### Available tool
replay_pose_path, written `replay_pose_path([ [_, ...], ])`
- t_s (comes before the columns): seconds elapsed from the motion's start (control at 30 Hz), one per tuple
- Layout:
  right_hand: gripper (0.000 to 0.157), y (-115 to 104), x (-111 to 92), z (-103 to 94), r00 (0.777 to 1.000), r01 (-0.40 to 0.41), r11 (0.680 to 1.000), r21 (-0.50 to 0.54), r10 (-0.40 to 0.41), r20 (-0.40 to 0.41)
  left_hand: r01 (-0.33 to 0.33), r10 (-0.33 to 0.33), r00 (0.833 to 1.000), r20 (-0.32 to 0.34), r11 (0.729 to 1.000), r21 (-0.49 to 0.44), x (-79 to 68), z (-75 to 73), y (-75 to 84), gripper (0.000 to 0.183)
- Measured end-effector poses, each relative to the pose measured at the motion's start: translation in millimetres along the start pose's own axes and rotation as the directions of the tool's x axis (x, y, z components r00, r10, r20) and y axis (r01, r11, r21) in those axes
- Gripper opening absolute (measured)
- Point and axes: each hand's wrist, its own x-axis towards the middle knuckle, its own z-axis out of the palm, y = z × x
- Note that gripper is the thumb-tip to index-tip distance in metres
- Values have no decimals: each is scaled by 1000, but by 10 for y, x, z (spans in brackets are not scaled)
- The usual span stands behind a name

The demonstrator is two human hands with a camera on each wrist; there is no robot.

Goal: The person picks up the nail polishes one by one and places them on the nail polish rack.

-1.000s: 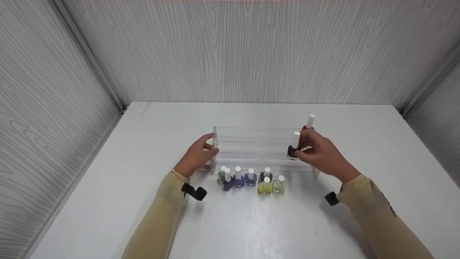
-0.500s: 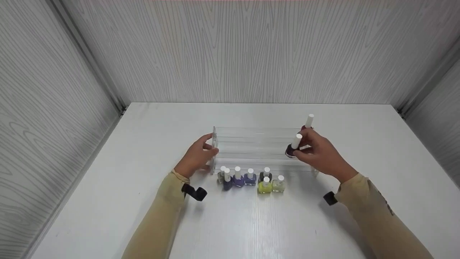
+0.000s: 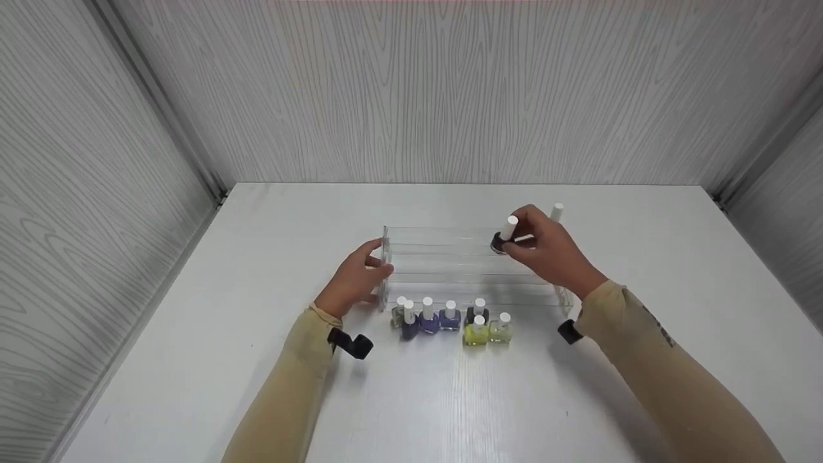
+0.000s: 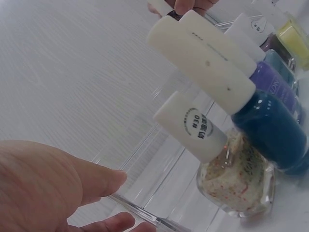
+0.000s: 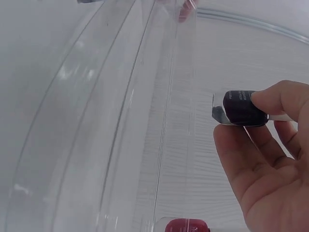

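My right hand pinches a dark nail polish bottle with a white cap, its glass base tilted outward. It is over the back tiers of a clear tiered rack. A red nail polish bottle stands at the rack's back right end, mostly hidden behind the right hand in the head view. My left hand grips the rack's left end panel, thumb and fingers on either side of its edge. Close to it in the left wrist view are a speckled cream bottle and a dark blue bottle.
In front of the rack stand several more white-capped bottles: a purple one, a violet-blue one, a yellow one and a pale clear one. The white table meets a grey wood-grain wall at the back.
My right hand has moved back and to the left with the dark bottle, from the rack's right end to over its back tiers. My left hand stays on the rack.
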Motion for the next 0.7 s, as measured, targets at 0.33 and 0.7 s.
replay_pose_path([
  [0.33, 33, -13, 325, 98, 997, -72, 994, -83, 74, 25, 3, -2, 1000, 15, 999, -37, -22, 33, -15, 67],
  [0.7, 32, 13, 468, 241, 992, -113, 989, -99, 118, 49, 3, -4, 1000, -5, 1000, -18, -30, 49, -8, 67],
])
